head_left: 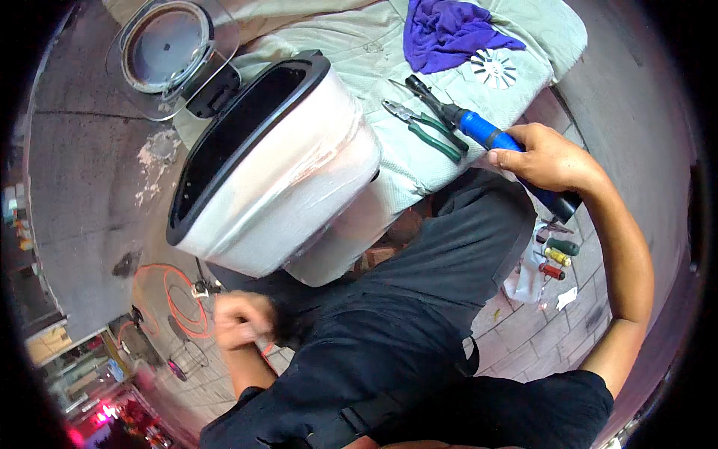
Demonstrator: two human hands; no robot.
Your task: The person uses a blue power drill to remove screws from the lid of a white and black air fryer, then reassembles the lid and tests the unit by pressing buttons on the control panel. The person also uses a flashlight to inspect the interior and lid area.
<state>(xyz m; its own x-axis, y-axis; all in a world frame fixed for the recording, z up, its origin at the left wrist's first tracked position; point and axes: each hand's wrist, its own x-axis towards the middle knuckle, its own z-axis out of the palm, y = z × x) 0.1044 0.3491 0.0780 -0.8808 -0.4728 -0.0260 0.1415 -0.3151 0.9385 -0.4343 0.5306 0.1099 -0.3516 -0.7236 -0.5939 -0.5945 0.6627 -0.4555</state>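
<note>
My right hand [544, 157] is closed around a blue and black cylindrical power tool [482, 129], like a cordless screwdriver, its narrow tip pointing up and left. Just left of that tip lie green-handled pliers [425, 129] on a pale green padded cloth [441, 168]. My left hand [243, 320] is low on the left, away from the cloth, with its fingers curled but blurred by motion; whether it holds anything cannot be made out. Between my hands stands a large white, film-wrapped shell [288, 179] with a black rim and a dark hollow inside, tilted.
A purple cloth [449, 34] and a white slotted disc [493, 69] lie at the far right of the padded cloth. At the far left is a round lidded part [166, 46] with a clear plate. Screwdrivers [557, 256] and an orange cord [176, 299] are on the floor.
</note>
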